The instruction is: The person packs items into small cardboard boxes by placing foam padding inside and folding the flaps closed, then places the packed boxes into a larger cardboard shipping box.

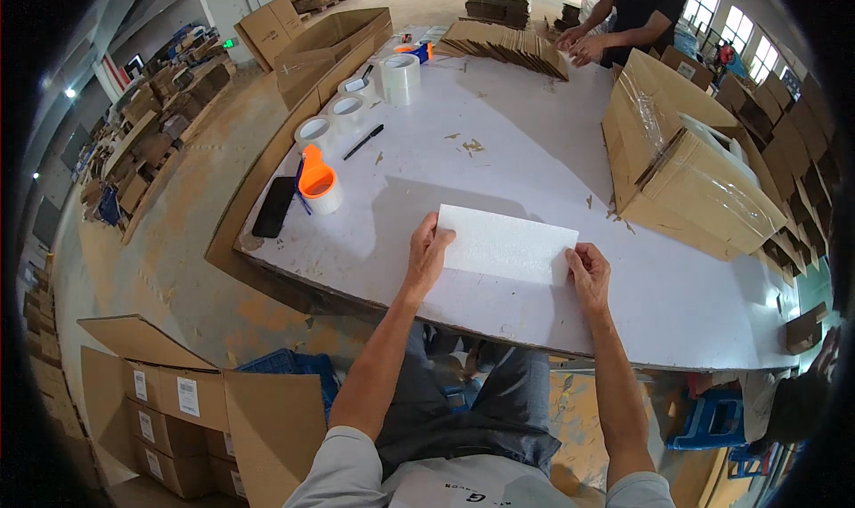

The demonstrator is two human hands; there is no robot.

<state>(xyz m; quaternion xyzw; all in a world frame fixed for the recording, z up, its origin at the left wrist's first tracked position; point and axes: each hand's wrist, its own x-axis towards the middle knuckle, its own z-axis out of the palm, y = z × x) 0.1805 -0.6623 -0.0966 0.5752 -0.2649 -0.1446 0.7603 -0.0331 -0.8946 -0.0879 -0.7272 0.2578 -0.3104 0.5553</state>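
Note:
A white rectangular sheet point(508, 243), which looks like thin packing foam, is held up just over the near edge of the white-topped table point(427, 143). My left hand point(427, 248) pinches its left end between thumb and fingers. At the opposite end, my right hand point(590, 276) grips the lower right edge the same way. The sheet stays flat between both hands, tilted slightly down to the right. Nearest my left hand on the tabletop lie an orange tape dispenser point(318, 186) and a black phone point(274, 207).
Tape rolls point(400, 79) and a black marker point(364, 141) lie along the left side. A large open carton point(659, 152) stands on the right. Across the table, a person point(637, 18) handles flat cardboard pieces point(508, 43). Below left, an open carton point(272, 428) holds smaller boxes.

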